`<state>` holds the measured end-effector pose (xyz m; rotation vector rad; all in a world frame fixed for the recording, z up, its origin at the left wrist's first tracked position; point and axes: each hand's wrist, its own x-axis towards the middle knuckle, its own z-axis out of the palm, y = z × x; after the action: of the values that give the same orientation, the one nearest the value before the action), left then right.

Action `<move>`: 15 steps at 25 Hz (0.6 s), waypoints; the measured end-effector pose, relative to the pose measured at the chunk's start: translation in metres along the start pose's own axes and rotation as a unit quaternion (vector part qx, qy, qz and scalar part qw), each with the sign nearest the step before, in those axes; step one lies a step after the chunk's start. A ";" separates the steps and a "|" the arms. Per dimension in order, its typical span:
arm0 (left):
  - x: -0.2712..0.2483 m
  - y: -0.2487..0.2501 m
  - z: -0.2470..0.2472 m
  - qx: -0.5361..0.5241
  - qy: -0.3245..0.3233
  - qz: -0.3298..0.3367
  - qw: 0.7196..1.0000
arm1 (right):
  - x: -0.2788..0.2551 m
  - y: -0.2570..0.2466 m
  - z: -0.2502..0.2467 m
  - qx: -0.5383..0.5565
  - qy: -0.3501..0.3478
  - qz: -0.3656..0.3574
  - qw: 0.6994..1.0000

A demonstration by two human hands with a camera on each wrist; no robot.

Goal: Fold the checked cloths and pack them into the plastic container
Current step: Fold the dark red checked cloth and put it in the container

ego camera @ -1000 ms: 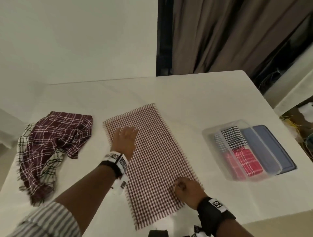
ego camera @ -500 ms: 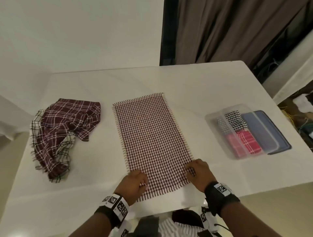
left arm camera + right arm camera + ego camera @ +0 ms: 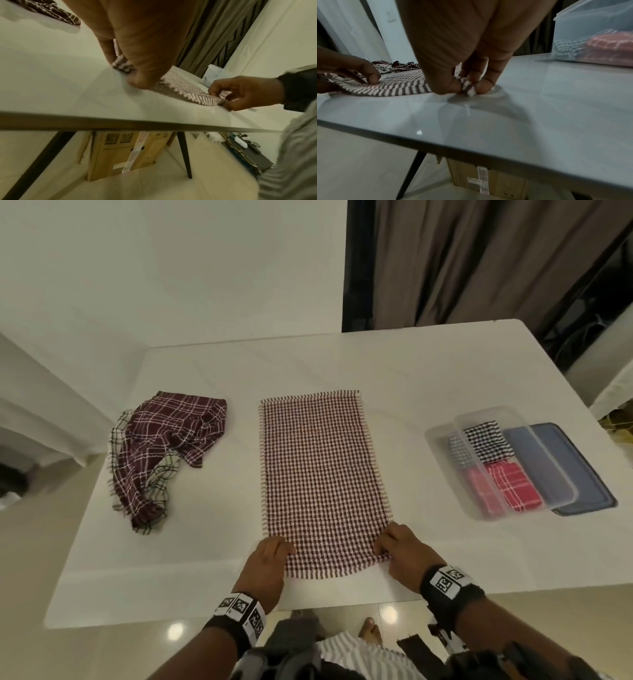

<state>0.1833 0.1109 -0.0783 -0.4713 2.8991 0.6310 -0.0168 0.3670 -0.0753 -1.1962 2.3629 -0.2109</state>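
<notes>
On the white glossy table [image 3: 428, 364], a crumpled heap of dark maroon plaid cloths [image 3: 164, 446] lies at the left, well apart from the work in the middle. At the right stands a clear plastic container [image 3: 479, 501], holding a folded black-and-white checked cloth [image 3: 486, 440] at its far end and a folded pink checked cloth [image 3: 513, 487] at its near end. Just beside it, on its right, a blue-grey flat lid [image 3: 582, 474] lies on the table. Under the table a brown cardboard box [image 3: 126, 152] stands on the floor between dark legs.

Bare table shows on both sides of the spread cloth and beyond its far edge; a narrow strip remains between its near hem and the table's near edge.

The maroon-and-white small-checked cloth [image 3: 322, 474] lies flat in the middle, long side running near to far. The left hand [image 3: 267, 566] pinches its near left corner between thumb and fingers, lifted slightly off the table. The right hand [image 3: 404, 556] pinches the near right corner, bunched between thumb and fingertips [image 3: 486, 86].
</notes>
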 end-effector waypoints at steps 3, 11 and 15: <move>0.003 0.001 -0.009 -0.010 0.039 -0.023 0.999 | 0.001 0.014 -0.008 -0.025 0.056 -0.003 0.998; -0.018 0.021 -0.088 -0.284 0.183 -0.150 0.929 | -0.026 0.029 -0.075 0.314 0.158 0.015 0.936; -0.021 0.039 -0.121 -0.384 0.223 -0.155 0.882 | -0.034 0.019 -0.111 0.490 0.184 -0.006 0.852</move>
<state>0.1823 0.0988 0.0497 -1.2860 2.7120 1.8151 -0.0670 0.3968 0.0264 -0.6657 2.0040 -1.5463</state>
